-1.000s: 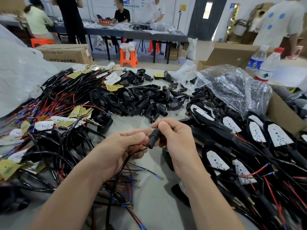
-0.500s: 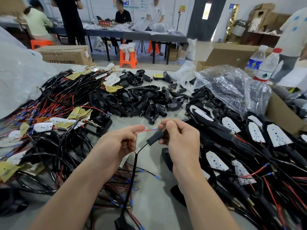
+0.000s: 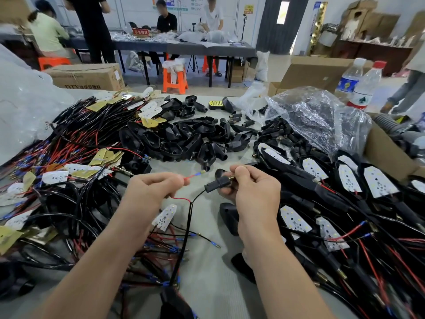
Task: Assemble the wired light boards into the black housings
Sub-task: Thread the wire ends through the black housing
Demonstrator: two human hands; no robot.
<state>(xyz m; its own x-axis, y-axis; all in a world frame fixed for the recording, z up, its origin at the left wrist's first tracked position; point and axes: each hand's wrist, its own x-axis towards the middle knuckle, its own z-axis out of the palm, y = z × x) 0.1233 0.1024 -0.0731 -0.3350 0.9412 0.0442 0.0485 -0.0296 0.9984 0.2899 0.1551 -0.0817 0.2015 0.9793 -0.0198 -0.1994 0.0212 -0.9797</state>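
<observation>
- The left hand (image 3: 151,189) pinches a thin red wire (image 3: 187,178), its brass tip pointing right, just short of the stem.
- The right hand (image 3: 253,192) clamps the black rubbery stem (image 3: 217,183), which lies near level with its threaded end at the thumb.
- The white light board (image 3: 165,217) dangles below the left hand.
- Glossy black housings (image 3: 184,139) are heaped beyond.

The cardboard box (image 3: 87,75) at left bears the printed letters "DTY", followed by characters too blurred to read. A red sign (image 3: 140,32) on the far table (image 3: 207,49) reads, apparently, "不合格区". The water bottle labels (image 3: 361,95) are illegible.
</observation>
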